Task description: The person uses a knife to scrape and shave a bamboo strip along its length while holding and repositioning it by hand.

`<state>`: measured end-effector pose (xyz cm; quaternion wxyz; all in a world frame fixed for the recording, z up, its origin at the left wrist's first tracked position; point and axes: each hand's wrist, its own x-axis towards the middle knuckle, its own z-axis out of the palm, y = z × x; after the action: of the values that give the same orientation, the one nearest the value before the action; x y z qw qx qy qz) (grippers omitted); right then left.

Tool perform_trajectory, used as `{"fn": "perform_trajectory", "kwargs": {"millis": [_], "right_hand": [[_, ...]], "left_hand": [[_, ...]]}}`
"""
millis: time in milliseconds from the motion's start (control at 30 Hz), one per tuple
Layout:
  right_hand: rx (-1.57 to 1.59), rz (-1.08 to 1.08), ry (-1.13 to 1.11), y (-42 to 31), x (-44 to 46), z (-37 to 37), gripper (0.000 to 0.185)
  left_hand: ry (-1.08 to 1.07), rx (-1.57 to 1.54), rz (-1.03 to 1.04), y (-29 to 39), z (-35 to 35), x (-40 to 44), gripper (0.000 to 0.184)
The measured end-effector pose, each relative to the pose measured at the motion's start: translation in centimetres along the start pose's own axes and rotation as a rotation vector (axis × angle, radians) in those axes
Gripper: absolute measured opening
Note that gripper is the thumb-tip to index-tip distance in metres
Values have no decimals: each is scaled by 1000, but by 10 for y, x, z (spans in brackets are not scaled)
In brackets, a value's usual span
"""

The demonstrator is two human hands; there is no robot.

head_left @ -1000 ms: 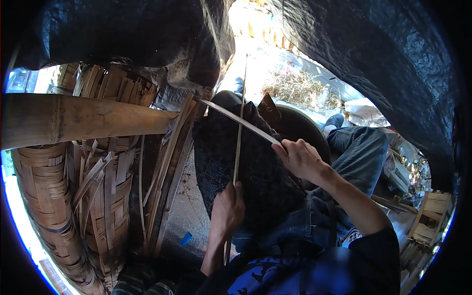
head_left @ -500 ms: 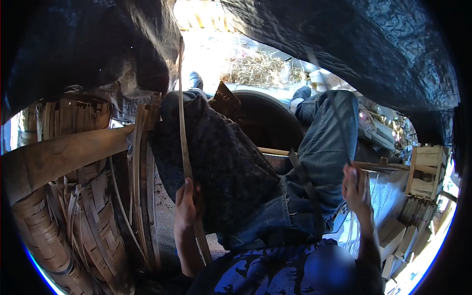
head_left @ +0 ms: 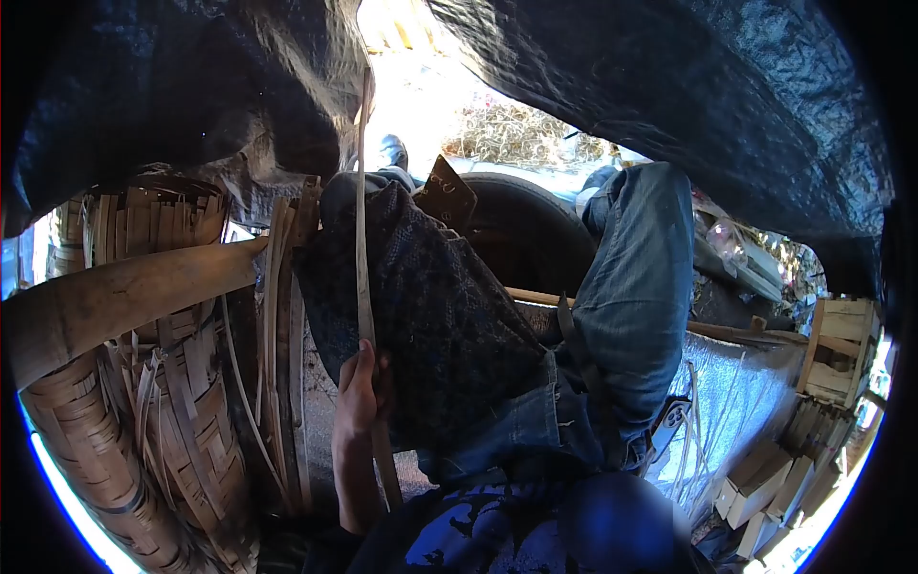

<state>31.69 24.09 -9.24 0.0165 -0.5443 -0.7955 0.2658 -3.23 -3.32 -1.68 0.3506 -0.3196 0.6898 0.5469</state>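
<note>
My left hand [head_left: 360, 390] is closed around a long, thin bamboo strip [head_left: 362, 239]. The strip stands nearly upright in the view, reaching up past my knee, and its lower end comes out below the hand. A dark patterned cloth [head_left: 430, 316] covers the leg beside that hand. My right hand is out of view. Across the jeans [head_left: 636, 258] on the other leg lies a dark narrow band [head_left: 585, 354], whose kind I cannot make out.
Woven bamboo baskets [head_left: 105, 450] and a thick bamboo pole [head_left: 134, 292] crowd the left side. A tire [head_left: 526, 215] lies between my feet. Dark plastic sheeting [head_left: 660, 86] hangs overhead. Wooden blocks [head_left: 755, 478] and a small crate [head_left: 840, 349] are at the right.
My right hand, earlier beside the right knee with a blurred thin strip extending above it, has left the view. My left hand still grips its bamboo strip. The view has shifted slightly.
</note>
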Motion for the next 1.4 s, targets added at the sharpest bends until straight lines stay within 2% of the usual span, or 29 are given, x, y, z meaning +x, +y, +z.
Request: {"fn": "perform_trajectory", "kwargs": {"millis": [567, 800, 867, 900, 933, 967, 1000, 1033, 1067, 1133, 1167, 1233, 1267, 1300, 1333, 1367, 1400], "right_hand": [[-37, -68, -148, 16, 32, -23, 23], [-133, -283, -218, 1, 72, -25, 23], [-211, -434, -214, -5, 92, -31, 24], [-306, -605, -153, 0, 105, -35, 24], [-133, -287, -324, -98, 97, -51, 23], [-273, -341, -303, -101, 114, -57, 18], [-322, -391, -101, -119, 114, -53, 15], [-164, -427, -54, -155, 106, -51, 22], [-202, -590, -88, -189, 100, -49, 23], [77, -627, -336, -243, 76, -29, 13], [-40, -1151, -469, -284, 66, -21, 5], [-25, -1353, -670, -328, 25, 15, 17], [-83, -1587, -714, -338, 5, 30, 17], [-211, -1704, -960, -342, -11, 44, 18], [-137, -1808, -1052, -340, -28, 66, 18], [-269, -1954, -1034, -343, -45, 80, 19], [-206, -1972, -923, -342, -52, 96, 22]], "left_hand": [[-67, -48, 11, -4, -5, 6, 42], [-131, -124, 23, -3, -6, 4, 45], [-168, -148, 27, -2, -9, 4, 46], [-147, -168, 25, -3, -14, 6, 46], [-231, -238, 64, -4, -19, 9, 47], [-316, -305, 101, -4, -25, 11, 47], [-324, -374, 83, 0, -33, 11, 48], [-315, -382, 78, 3, -43, 11, 48], [-338, -363, 132, 5, -53, 10, 49], [-329, -311, 185, 10, -60, 8, 50], [-329, -320, 178, 10, -62, 8, 50], [-434, -285, 212, 11, -68, 11, 50], [-421, -260, 224, 15, -69, 10, 50], [-425, -265, 226, 15, -70, 13, 50], [-429, -257, 243, 16, -72, 16, 49], [-436, -246, 262, 18, -74, 20, 48], [-439, -229, 262, 21, -75, 22, 48]]}}
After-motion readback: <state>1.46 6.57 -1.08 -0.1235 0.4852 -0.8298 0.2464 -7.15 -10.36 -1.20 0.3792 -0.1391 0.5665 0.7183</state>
